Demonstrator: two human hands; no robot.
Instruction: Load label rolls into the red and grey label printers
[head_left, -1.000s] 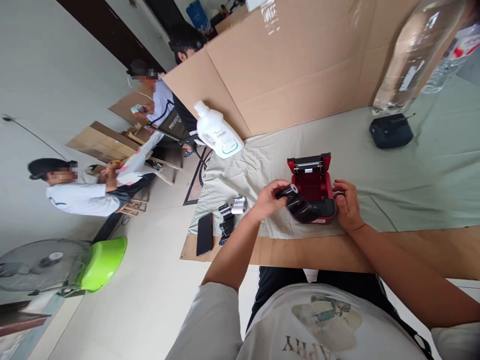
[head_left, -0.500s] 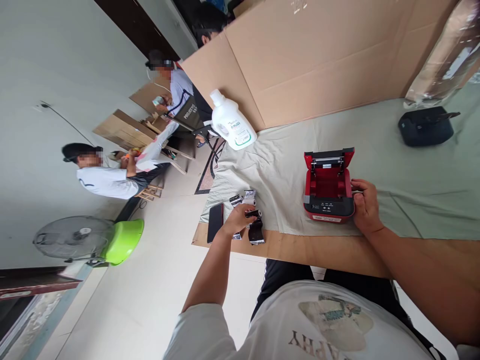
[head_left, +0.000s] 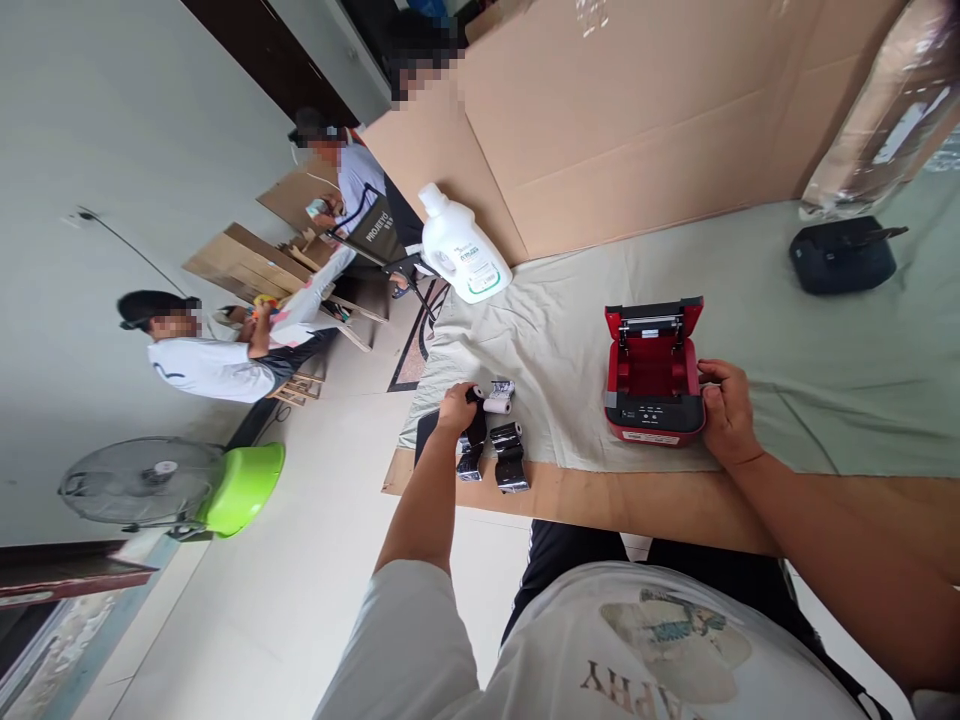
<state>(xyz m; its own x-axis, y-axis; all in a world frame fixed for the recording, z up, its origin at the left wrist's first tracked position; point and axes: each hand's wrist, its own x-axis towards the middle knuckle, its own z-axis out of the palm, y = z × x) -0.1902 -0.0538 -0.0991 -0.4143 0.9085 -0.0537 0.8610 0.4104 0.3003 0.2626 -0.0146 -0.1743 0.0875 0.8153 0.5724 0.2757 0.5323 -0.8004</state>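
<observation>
My left hand has its fingers closed on one end of a black-printed paper roll, whose loose strip trails toward the table's front edge. Close by lie a white paper roll and another black-printed paper roll, partly unrolled. Under my left wrist a black phone is partly covered. A small red and black label printer stands with its lid raised, and its red compartment shows no roll. My right hand grips the printer's right side with bent fingers; some fingertips are hidden.
A white jug stands at the far left of the cloth-covered table, before a cardboard panel. A dark case lies at far right. People sit beyond, at left, near a fan and green basin.
My left hand has moved left and back from the right-hand black roll to the left-hand one. The right-hand roll now lies uncovered. My right hand stays at the printer.
</observation>
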